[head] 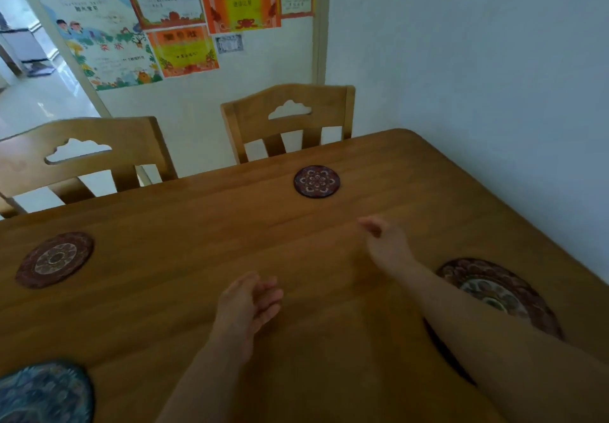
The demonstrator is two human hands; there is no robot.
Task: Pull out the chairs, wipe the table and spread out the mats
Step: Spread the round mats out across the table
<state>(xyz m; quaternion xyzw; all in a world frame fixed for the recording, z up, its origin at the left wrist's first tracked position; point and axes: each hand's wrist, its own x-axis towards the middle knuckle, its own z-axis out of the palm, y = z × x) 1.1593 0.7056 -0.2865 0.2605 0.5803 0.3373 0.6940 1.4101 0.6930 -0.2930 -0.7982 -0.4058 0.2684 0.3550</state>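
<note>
Hands (248, 304) empty above table (197, 244), four mats (316, 181) spread

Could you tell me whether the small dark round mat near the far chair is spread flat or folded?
Spread flat: the small dark round patterned mat shows its full circle on the wooden table.

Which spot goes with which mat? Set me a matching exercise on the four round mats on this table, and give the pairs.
Things:
1. Small dark floral mat
2. Brown-red mat with pale centre
3. Blue mat
4. Large dark mat with white centre

Places:
A. Partly hidden under the right forearm, near the wall
B. Far side of the wooden table, in front of the right-hand chair
C. Bottom left corner of the view, cut off by the frame
D. Left part of the table, on the side of the left-hand chair

Pairs: 1-B, 2-D, 3-C, 4-A
</note>
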